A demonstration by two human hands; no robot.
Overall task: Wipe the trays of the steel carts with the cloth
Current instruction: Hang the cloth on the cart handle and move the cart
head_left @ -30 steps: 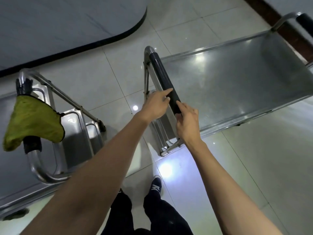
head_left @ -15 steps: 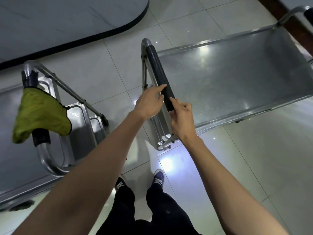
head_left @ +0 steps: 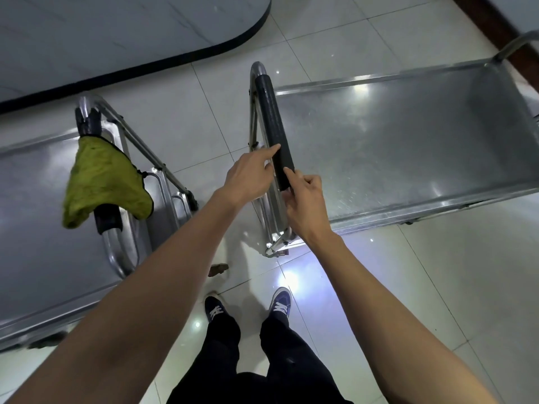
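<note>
Two steel carts stand side by side on the tiled floor. The right cart's tray (head_left: 402, 147) is bare and shiny, with a black padded handle (head_left: 271, 112) at its near end. My left hand (head_left: 248, 177) rests on that handle from the left, index finger stretched along the padding. My right hand (head_left: 304, 202) grips the handle's lower end, thumb on top. A yellow-green cloth (head_left: 100, 182) hangs over the handle of the left cart, above the left cart's tray (head_left: 32, 217). Neither hand touches the cloth.
A dark-edged grey counter (head_left: 116, 30) curves across the back left. A brown skirting strip (head_left: 495, 27) runs along the far right behind the right cart. A small brown scrap (head_left: 218, 269) lies on the tiles between the carts, near my shoes (head_left: 248, 307).
Both hands have stayed on the right cart's handle. The carts have shifted slightly in view, my second shoe has come into sight, and the brown scrap on the floor now shows.
</note>
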